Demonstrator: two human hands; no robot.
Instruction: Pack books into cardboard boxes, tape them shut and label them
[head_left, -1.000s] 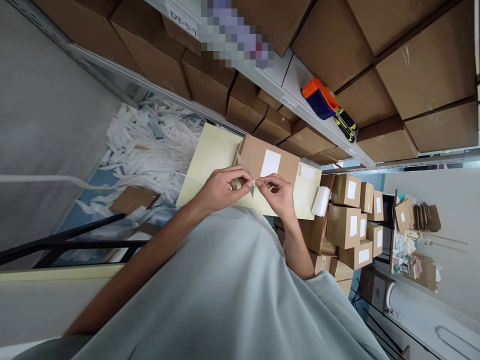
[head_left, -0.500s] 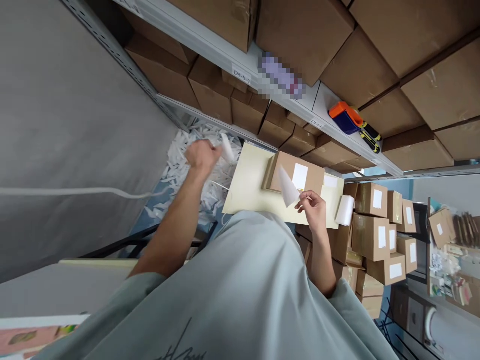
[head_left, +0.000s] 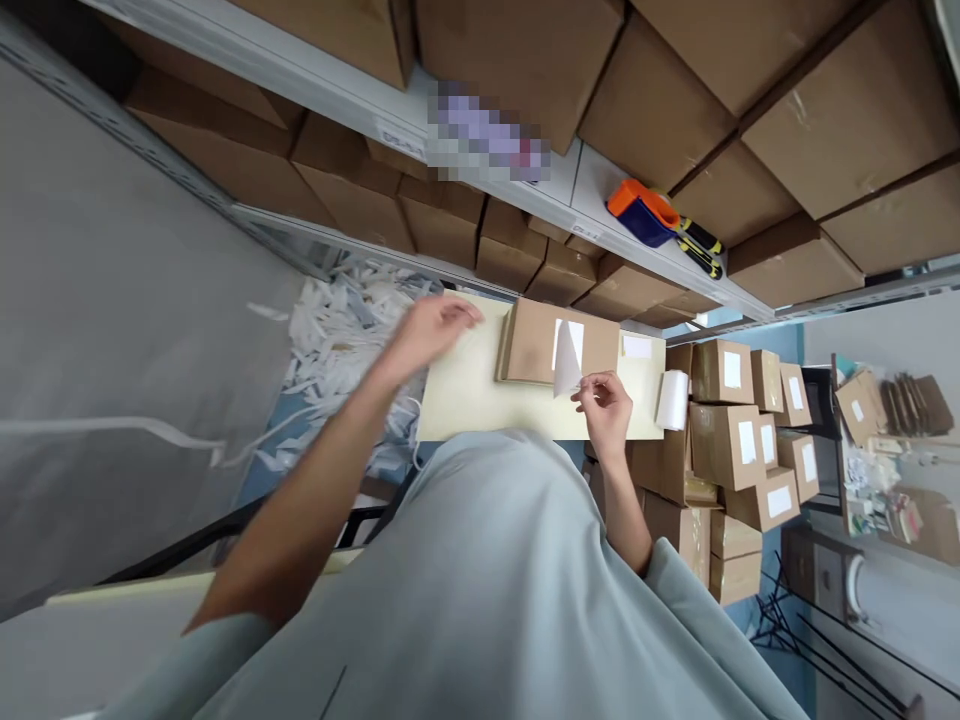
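My right hand (head_left: 606, 405) pinches the lower corner of a white label (head_left: 566, 365). The label stands up, slightly curled, in front of a flat cardboard box (head_left: 529, 345) that bears another white label. My left hand (head_left: 435, 332), blurred by motion, is over the left end of the pale yellow tabletop (head_left: 465, 400). Its fingers are loosely stretched toward the box, and nothing shows in them. A strip of white paper (head_left: 268, 312) is at the far left, in front of the grey wall, above the heap of paper strips (head_left: 337, 340).
A white roll (head_left: 673, 400) lies at the table's right end. Stacked cartons (head_left: 724, 440) stand to the right. Behind the table, a shelf (head_left: 555, 190) holds cardboard boxes, an orange-and-blue tape dispenser (head_left: 645, 212) and yellow-and-black cutters (head_left: 701, 248).
My left hand has let go of the white paper strip and moved right, toward the box. My right hand still holds the label. The view has shifted slightly.
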